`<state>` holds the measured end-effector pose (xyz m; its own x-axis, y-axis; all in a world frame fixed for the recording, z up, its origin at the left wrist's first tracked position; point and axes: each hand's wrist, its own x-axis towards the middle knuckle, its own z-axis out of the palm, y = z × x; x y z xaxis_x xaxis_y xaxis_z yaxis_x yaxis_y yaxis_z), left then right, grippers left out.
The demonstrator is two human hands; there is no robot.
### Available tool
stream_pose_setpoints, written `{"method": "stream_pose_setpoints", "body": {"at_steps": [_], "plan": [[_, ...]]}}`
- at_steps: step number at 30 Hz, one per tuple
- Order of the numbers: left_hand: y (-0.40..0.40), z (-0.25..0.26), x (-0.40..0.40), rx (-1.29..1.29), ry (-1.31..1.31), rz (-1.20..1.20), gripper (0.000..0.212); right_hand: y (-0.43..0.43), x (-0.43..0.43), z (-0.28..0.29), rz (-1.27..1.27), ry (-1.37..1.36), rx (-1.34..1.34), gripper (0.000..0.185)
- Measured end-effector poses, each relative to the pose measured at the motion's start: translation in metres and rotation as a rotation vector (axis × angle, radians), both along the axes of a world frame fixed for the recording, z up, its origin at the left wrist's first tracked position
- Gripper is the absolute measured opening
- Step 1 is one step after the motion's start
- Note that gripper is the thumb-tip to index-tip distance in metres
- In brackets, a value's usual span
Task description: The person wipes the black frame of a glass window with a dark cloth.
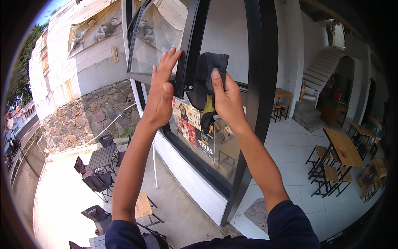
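A black-framed window sash [190, 46] is tilted outward in front of me, its glass pane [155, 40] on the left side. My left hand [160, 99] lies flat against the sash's lower corner with fingers extended, holding nothing. In my right hand [230, 99] a dark grey cloth [217, 60] is pinched under the thumb, beside the inner side of the sash. A yellow-green and black part [209, 105] of the bundle hangs below that hand. Behind and beneath, printed posters [194, 127] with pictures and writing cover part of the lower fixed pane.
A thick black window post [261, 71] stands close on the right. Indoors are a wooden table [343, 146] with stools, a staircase [321, 68] and a floor mat [257, 213]. Outside, folding chairs [98, 182], a slatted table [101, 157] and a wooden stool [143, 205] stand below.
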<state>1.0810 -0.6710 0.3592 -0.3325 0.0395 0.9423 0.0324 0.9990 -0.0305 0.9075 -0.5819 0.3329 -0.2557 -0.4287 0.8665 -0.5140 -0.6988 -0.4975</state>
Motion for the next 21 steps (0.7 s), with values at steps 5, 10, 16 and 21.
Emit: {"method": "stream_pose_setpoints", "body": {"at_steps": [5,10,16,21], "plan": [[0.012,-0.012,-0.003,0.015,0.053,0.068,0.093,-0.009,-0.008,-0.01,0.522,-0.754,-0.058,0.043],[0.016,-0.016,-0.005,-0.017,0.09,0.072,0.094,-0.007,0.008,0.056,0.165,-0.29,-0.691,0.032],[0.011,-0.03,0.004,0.063,0.087,0.045,0.092,-0.039,0.048,0.011,-0.178,0.216,-0.716,0.04],[0.017,-0.021,0.0,0.172,0.078,-0.055,0.092,-0.025,0.05,-0.018,-0.261,0.382,-0.586,0.05]]}}
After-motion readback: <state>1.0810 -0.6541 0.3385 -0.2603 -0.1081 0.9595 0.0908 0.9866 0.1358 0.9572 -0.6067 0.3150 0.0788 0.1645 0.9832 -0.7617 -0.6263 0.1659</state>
